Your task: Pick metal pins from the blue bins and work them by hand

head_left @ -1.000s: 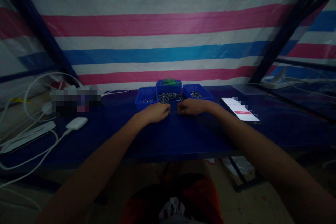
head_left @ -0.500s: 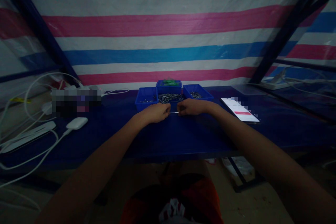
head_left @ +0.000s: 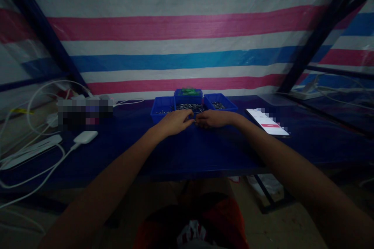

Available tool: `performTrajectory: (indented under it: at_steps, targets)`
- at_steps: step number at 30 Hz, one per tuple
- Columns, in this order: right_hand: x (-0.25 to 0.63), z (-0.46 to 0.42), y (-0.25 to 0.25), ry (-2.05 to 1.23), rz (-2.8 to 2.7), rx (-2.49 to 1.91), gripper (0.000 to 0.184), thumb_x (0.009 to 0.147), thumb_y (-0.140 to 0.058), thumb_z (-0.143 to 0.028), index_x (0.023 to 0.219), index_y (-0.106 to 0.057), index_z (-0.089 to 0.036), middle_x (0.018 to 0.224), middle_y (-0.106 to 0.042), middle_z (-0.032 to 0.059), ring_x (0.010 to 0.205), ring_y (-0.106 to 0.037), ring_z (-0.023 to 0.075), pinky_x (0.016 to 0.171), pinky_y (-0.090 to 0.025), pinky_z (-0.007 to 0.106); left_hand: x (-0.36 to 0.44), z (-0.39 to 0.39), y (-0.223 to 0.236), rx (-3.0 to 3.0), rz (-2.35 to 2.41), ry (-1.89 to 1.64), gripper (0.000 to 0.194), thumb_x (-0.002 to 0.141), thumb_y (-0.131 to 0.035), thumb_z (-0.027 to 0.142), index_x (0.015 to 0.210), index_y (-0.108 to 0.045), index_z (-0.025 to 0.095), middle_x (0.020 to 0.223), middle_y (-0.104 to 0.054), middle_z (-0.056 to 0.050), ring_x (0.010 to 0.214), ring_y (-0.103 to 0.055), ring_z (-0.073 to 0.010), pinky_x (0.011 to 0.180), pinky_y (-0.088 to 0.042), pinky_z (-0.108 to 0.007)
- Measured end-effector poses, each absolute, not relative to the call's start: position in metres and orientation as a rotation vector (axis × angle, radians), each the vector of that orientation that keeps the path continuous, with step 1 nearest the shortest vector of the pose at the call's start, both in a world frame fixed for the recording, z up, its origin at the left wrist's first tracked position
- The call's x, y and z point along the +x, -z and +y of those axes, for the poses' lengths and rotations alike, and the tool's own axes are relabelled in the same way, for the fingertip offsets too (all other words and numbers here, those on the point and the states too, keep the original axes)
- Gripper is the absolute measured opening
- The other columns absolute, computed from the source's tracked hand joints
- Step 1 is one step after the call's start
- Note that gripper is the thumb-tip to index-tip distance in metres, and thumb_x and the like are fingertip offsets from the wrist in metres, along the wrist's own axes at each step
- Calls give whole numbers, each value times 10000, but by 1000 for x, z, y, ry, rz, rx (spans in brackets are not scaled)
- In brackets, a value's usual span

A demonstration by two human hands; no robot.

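Note:
My left hand [head_left: 177,121] and my right hand [head_left: 214,118] meet fingertip to fingertip low over the table, in front of the blue bins. Both are closed in a pinch. A thin metal rod [head_left: 194,122] barely shows at the right fingertips; the fingers hide most of it. What the left fingers grip is too small and dark to make out. Just beyond the hands, a blue bin [head_left: 207,106] holds many slim metal pieces [head_left: 189,107]. The left blue bin [head_left: 157,104] contains some small metal parts, and the right blue bin [head_left: 229,101] holds more.
Green items [head_left: 189,91] fill the rear blue bin [head_left: 177,94]. A lit phone [head_left: 267,121] lies on the blue table [head_left: 198,151] at right. White cables and a white charger [head_left: 85,137] occupy the left side. A striped sheet [head_left: 187,29] hangs behind.
My left hand has moved right and slightly up, closing the gap to my right hand. The metal rod visible between them is now mostly hidden. My right hand has shifted only slightly.

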State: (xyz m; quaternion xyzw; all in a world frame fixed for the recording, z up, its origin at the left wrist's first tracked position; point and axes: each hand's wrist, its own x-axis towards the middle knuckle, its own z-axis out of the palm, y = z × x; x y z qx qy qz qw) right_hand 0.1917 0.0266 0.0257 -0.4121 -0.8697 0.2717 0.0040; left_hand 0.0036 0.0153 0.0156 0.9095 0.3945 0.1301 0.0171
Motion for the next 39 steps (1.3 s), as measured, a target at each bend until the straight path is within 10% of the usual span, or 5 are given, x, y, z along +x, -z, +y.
performTrajectory:
  at_steps: [39]
  targets:
    - [195, 27, -29, -990, -2720, -1176, 184, 807, -506, -333, 855, -521, -156, 715, -542, 6, 655, -539, 109, 576, -447, 217, 2, 18, -11, 2717, 1202, -303, 172, 759, -466, 256, 896, -543, 188, 805, -609, -21, 697, -535, -141, 585, -346, -240]
